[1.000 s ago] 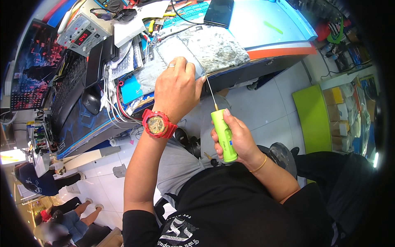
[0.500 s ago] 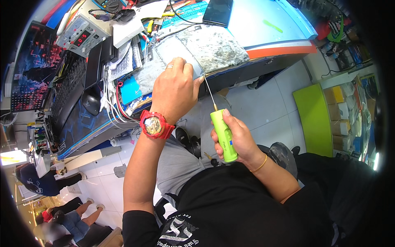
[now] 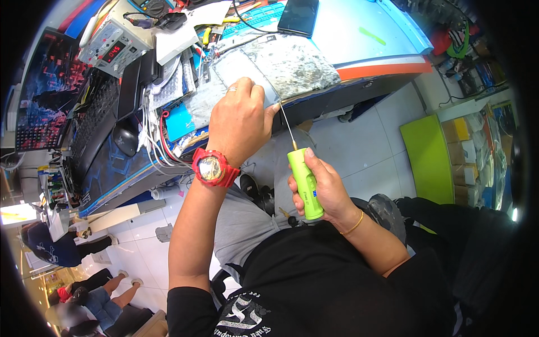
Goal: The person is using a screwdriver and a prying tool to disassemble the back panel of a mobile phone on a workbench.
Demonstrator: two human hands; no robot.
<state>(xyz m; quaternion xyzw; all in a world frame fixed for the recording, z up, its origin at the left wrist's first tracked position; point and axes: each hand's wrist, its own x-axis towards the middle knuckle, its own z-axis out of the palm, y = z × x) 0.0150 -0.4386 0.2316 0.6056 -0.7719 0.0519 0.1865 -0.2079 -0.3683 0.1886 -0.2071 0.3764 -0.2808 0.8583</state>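
My left hand [image 3: 241, 115], with a red watch on its wrist, holds down a flat greyish panel [image 3: 247, 66], like a phone screen glass, at the worktop's front edge. Its fingers curl over the panel and the thumb lies at its right edge. In my right hand [image 3: 323, 188] is a green cylindrical handheld tool [image 3: 303, 182], gripped around its body. A thin metal shaft runs from the tool up to the panel's edge beside my left thumb. Whether its tip touches the panel I cannot tell.
The panel lies on a stained grey mat [image 3: 297, 64]. Behind it is a dark phone [image 3: 298, 17]. To the left stand a power supply [image 3: 112, 48], a mouse [image 3: 124, 139], a keyboard [image 3: 96, 121] and loose cables [image 3: 151, 137]. A green board [image 3: 428, 160] stands at the right.
Both hands and the green tool stay almost in place, with only a slight shift. The red digits on the power supply have changed.
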